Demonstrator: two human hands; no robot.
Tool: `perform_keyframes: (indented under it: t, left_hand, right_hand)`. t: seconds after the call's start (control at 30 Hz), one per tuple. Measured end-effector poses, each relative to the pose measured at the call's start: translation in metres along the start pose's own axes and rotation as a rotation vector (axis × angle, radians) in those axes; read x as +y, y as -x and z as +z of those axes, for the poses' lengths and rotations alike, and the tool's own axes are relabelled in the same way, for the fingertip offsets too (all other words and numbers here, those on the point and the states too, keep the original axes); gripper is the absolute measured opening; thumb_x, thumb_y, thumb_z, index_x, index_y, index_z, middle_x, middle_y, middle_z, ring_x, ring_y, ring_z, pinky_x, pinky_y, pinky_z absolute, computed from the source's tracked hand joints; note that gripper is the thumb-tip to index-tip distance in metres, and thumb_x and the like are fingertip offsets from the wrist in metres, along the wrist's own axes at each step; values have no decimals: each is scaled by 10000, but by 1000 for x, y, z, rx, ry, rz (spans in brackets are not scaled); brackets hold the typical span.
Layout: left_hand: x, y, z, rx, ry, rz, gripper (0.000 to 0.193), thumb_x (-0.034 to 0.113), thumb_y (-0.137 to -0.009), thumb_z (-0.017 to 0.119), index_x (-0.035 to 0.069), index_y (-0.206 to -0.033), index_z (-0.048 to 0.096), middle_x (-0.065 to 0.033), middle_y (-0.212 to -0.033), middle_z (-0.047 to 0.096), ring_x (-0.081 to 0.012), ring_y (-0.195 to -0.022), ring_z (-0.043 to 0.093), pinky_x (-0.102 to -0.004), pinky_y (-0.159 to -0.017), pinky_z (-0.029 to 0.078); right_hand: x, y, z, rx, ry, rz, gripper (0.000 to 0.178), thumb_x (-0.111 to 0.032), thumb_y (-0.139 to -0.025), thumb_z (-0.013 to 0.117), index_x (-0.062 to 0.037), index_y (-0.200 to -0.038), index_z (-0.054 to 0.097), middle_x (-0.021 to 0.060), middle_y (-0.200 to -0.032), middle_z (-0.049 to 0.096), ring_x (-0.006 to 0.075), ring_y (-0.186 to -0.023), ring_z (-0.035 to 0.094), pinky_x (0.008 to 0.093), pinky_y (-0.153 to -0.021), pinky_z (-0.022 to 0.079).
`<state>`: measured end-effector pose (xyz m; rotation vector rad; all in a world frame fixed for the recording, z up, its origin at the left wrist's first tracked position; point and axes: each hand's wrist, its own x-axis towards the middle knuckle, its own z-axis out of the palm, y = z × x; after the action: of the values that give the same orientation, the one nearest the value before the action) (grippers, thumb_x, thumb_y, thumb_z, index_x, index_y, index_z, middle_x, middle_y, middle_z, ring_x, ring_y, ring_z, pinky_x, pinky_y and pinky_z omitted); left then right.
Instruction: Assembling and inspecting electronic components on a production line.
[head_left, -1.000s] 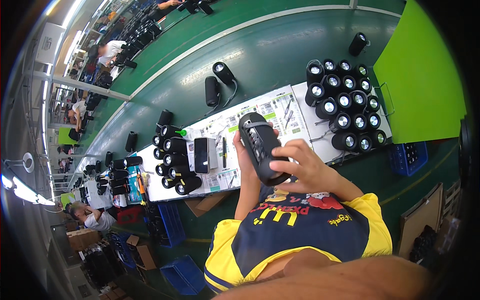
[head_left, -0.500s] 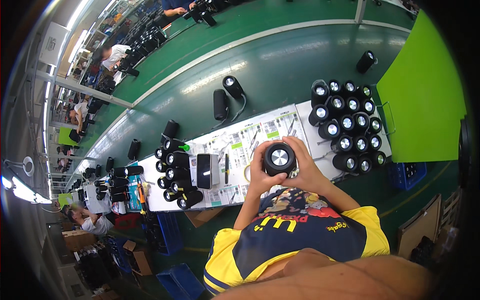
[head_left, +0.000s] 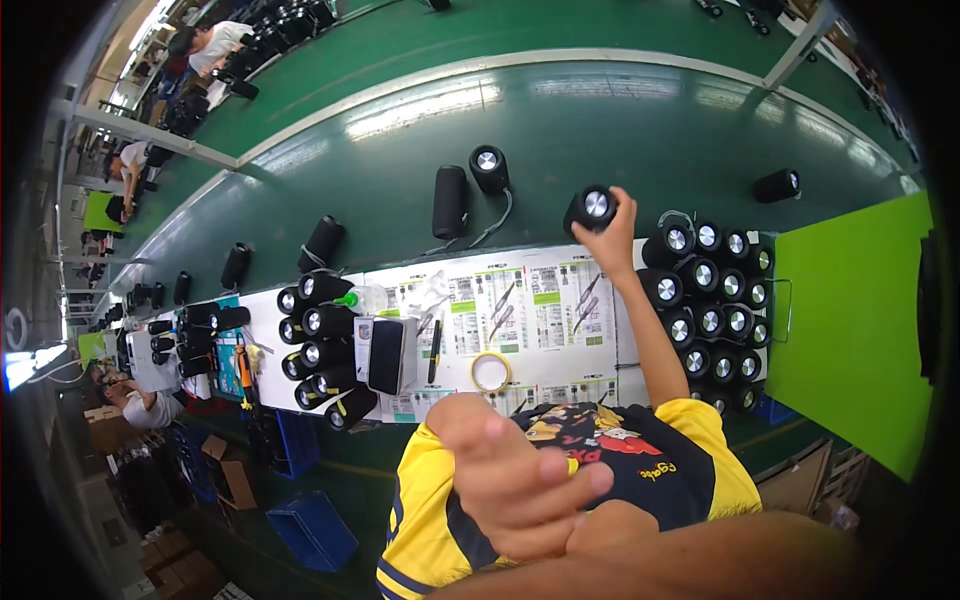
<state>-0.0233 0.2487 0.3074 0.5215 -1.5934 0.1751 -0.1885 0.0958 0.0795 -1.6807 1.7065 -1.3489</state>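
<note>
Black and round, with a shiny silver end, a speaker (head_left: 590, 208) is in the right hand (head_left: 615, 236). The fingers and thumb are clamped on its side. It is over the near edge of the dark green bench (head_left: 580, 120), past the white table (head_left: 630, 378). I cannot tell if it touches the bench.

The left hand (head_left: 525, 478) is very close to the camera and a bit blurry. Its fingers are half bent and a little apart, and nothing shows in them.

Below the speaker, printed sheets (head_left: 540, 312) lie on the table. A yellow ring of tape (head_left: 491, 355) lies flat on them, with a black pen (head_left: 435, 352) near it. Next comes a phone (head_left: 386, 355), then a bunch of black speakers (head_left: 313, 354). A bottle with a green tip (head_left: 368, 298) lies by them.

To the right, a bigger bunch of speakers (head_left: 711, 320) sits packed together, silver ends up. A bright green board (head_left: 850, 320) is beside it.

Farther back, two speakers (head_left: 450, 202) are close together on the bench. A blue bin (head_left: 312, 532) is on the floor.
</note>
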Motion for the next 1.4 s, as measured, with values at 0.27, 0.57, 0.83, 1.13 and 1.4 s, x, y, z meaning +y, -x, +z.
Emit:
perform_keyframes:
  t: [0.27, 0.57, 0.83, 1.13, 1.4]
  left_hand:
    - [-21, 5, 33, -30, -31, -703, 29, 243, -747, 529, 258, -742, 505, 107, -662, 563, -106, -854, 385, -439, -806, 268]
    - [-101, 45, 24, -505, 292, -368, 176, 145, -574, 600, 117, -745, 567, -15, -768, 517, -196, -787, 531, -483, -838, 340]
    - [-97, 101, -22, -759, 267, -692, 212, 35, -667, 640, 89, -870, 610, -42, -845, 567, -212, -866, 554, -421, -889, 385]
    - [-92, -35, -60, 359, 1580, -554, 698, 579, -822, 461, 123, -1325, 303, -400, -1160, 368, -422, -1051, 475, -465, -825, 445]
    - [23, -53, -160, 58, 1138, -53, 466, 229, -890, 500, 184, -1332, 357, -154, -1392, 278, -176, -1229, 363, -331, -837, 451]
  right_hand:
    - [83, -64, 53, 102, 146, 108, 736, -189, -590, 774, -20, -1160, 339, 175, -1125, 389, 345, -1053, 426, 392, -890, 378]
    - [16, -49, 56, 11, 592, -307, 629, -181, -604, 693, -101, -1174, 438, 127, -1142, 438, 306, -1146, 352, 467, -902, 294]
    - [20, -51, 171, -651, 1775, -1498, 583, -191, -631, 698, -82, -1159, 477, 109, -1229, 457, 300, -1236, 347, 543, -1086, 99]
    - [34, -98, 100, -514, 815, -793, 589, -122, -578, 712, -100, -1098, 437, 107, -991, 513, 275, -960, 515, 371, -816, 416]
    - [-12, 85, -6, -151, -154, -293, 871, -150, -594, 812, -78, -1279, 278, 152, -1237, 451, 293, -1126, 476, 369, -944, 391]
